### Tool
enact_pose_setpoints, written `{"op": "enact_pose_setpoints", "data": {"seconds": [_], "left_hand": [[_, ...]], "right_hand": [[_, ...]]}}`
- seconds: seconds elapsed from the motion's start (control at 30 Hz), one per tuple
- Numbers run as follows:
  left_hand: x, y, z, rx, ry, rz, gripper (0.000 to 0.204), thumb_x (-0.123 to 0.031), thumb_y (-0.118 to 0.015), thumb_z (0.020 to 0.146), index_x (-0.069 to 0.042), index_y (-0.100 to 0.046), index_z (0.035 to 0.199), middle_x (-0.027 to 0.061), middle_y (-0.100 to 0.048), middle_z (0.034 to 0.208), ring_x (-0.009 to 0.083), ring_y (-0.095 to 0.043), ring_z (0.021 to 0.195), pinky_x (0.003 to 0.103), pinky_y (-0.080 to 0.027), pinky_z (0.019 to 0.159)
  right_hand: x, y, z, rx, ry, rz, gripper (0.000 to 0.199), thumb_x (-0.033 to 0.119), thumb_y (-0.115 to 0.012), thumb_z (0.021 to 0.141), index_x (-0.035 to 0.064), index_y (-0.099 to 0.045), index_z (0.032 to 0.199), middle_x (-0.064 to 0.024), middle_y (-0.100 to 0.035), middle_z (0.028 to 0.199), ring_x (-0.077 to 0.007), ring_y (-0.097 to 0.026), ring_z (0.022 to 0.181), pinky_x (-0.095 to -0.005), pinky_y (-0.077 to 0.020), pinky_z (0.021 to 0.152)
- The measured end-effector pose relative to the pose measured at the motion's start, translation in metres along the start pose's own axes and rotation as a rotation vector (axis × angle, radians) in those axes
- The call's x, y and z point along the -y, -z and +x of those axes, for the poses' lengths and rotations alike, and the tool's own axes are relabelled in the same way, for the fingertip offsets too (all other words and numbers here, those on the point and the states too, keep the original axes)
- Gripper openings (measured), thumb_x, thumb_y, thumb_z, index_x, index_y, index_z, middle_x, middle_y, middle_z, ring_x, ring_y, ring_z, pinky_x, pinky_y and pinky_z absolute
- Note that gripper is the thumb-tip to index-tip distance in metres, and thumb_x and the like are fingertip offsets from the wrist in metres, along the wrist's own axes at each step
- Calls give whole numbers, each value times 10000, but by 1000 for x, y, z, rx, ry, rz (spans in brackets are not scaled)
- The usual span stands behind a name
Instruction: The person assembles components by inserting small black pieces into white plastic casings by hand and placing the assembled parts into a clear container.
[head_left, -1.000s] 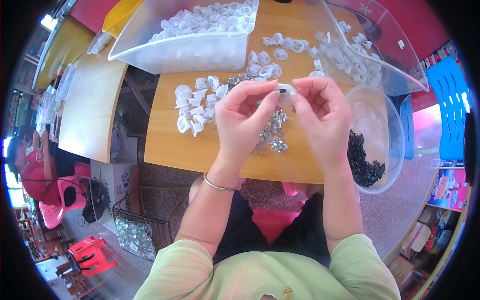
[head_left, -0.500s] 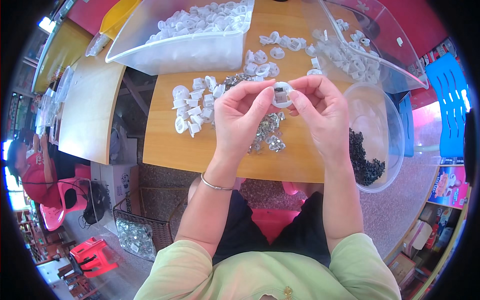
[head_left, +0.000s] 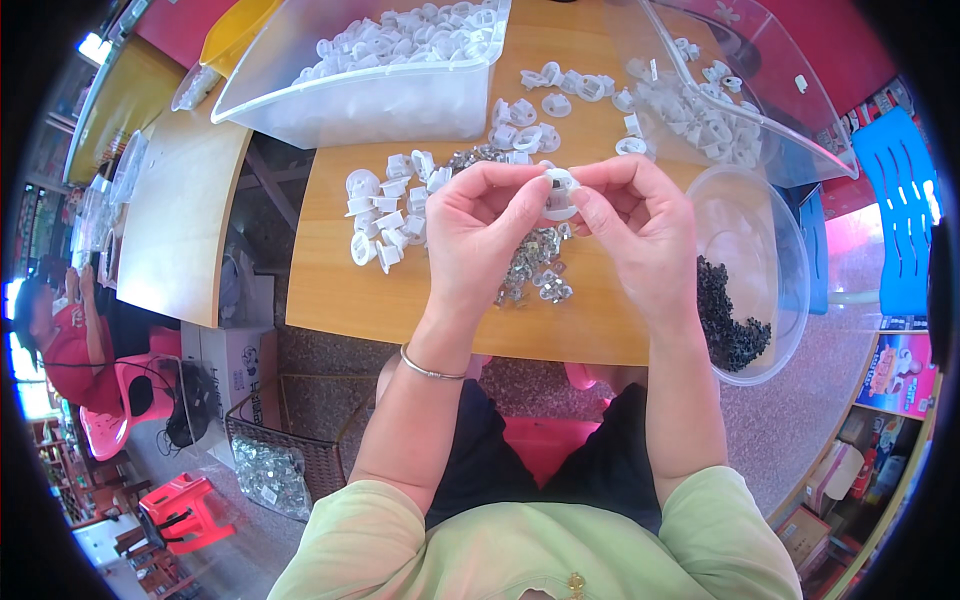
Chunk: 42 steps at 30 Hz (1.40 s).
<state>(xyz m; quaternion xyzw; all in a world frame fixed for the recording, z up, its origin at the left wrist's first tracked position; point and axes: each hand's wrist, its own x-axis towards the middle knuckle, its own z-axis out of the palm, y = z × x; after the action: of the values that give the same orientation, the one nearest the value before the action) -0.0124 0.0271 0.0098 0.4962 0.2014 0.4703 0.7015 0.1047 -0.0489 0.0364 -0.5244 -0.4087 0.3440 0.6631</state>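
While fingers pinch, white part facing camera, long axis top-to-bottom

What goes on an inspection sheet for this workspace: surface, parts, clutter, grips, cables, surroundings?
Surface: light-brown wooden table.
Job's things: white round part in hand; loose white parts; shiny metal pieces; black pieces in a clear round tub; clear bin heaped with white parts.
Clutter: cardboard box, brown basket, red stool, left of table.
Grips: left grip and right grip pinch the white round part.
Cables: thin dark cord near pink chair.
Surroundings: person in red, left.
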Motion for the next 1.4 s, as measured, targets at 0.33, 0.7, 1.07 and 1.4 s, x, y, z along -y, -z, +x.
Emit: {"op": "enact_pose_setpoints", "data": {"seconds": [0.33,0.7,1.07,1.4], "left_hand": [[1,2,1,7,33,-12,89,-34,-592,838,28,-603,901,96,-635,867,113,-617,743,224,-548,632],[3,4,1,55,-17,-58,114,-36,-580,849,31,-592,941,105,-627,916,135,-624,792,243,-546,672],[1,11,4,101,122,-98,136,-35,-614,818,33,-595,935,88,-636,880,117,-616,778,247,-531,677],[0,15,4,135,190,-143,67,6,-605,790,12,-569,846,80,-633,838,109,-607,726,249,-529,659]], "right_hand": [[0,2,1,22,-10,-15,98,26,-605,830,-15,-574,914,-37,-613,825,-62,-587,745,-191,-490,673],[-1,2,1,47,32,33,91,-10,-583,830,-9,-557,917,-27,-596,834,-52,-572,773,-185,-477,700],[-1,4,0,36,9,-14,95,-25,-570,820,-6,-564,913,-23,-597,829,-49,-572,764,-187,-478,693],[-2,3,0,39,-35,-71,76,-25,-558,815,-15,-579,888,-35,-616,819,-66,-595,756,-195,-490,684]]}}
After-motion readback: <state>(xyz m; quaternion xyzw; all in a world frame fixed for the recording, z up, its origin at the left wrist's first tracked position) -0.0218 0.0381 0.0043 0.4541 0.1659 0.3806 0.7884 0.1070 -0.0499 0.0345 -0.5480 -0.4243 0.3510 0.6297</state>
